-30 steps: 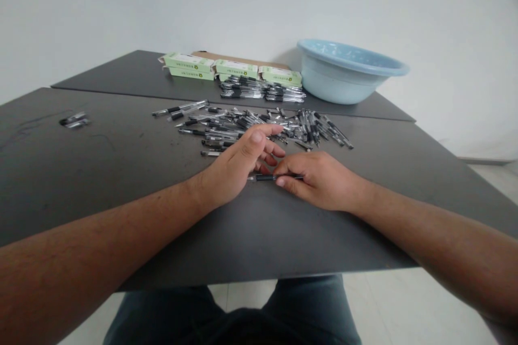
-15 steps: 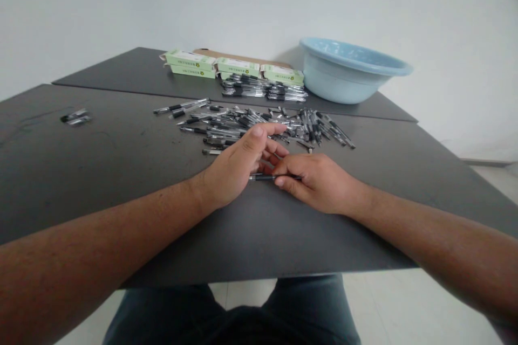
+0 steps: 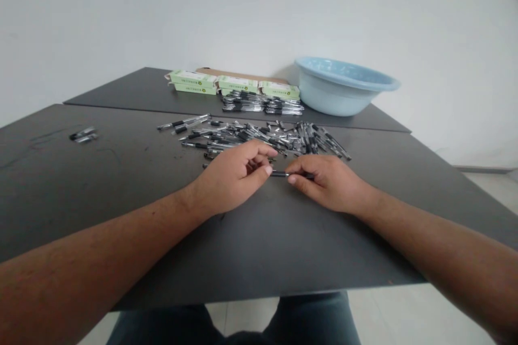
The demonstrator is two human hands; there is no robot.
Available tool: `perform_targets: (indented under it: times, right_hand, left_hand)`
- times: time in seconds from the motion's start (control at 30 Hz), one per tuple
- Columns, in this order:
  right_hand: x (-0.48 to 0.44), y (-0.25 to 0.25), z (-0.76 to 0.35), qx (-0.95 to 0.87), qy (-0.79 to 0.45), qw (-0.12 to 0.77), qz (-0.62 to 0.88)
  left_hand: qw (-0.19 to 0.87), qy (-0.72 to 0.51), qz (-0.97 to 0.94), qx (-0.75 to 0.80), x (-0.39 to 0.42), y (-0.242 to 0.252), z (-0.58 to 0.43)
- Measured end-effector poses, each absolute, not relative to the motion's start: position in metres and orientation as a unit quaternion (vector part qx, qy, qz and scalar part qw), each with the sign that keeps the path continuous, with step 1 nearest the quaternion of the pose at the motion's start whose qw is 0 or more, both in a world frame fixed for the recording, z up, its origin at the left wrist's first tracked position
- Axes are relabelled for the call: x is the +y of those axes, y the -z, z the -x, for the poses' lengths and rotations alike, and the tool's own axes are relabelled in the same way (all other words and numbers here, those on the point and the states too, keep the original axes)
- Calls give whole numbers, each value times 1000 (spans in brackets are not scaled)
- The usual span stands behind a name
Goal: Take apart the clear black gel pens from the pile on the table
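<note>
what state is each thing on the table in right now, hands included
left hand: fingers curled, thumb at one end of the pen
right hand: pinching the pen
pen: held sideways
loose pens: in a jumble
pens by the boxes: neatly piled
green boxes: lying in a row, some stacked
blue basin: open side up

Dark tables (image 3: pixel 283 248) stand before a white wall (image 3: pixel 226 11).

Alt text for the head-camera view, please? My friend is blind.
A bare right hand holds a slim dark pen that the left hand touches at a dark grey table; beyond lie clear plastic pens, green cardboard boxes and a round blue plastic basin.
</note>
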State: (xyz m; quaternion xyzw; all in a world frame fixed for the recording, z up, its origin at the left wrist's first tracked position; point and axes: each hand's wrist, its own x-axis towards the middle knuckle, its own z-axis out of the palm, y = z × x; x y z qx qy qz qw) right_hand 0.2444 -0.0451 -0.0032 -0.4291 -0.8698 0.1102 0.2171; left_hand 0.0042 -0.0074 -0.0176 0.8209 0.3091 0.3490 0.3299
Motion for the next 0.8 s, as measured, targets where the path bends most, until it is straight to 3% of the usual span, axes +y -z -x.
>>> perform_targets:
  times: [0.33, 0.53, 0.67, 0.8]
  right_hand:
    - [-41, 4, -251, -837, -142, 264, 457]
    - [-40, 1, -249, -839, -155, 235, 466]
    - [-31, -5, -267, -824, -102, 234, 505]
    - [-7, -14, -290, -776, -40, 244, 581]
  left_hand:
    - [180, -320, -879, 305, -5, 9, 0]
    - [266, -335, -846, 318, -4, 17, 0]
    - [306, -369, -807, 346, -1, 22, -1]
    - [307, -327, -817, 362, -2, 19, -1]
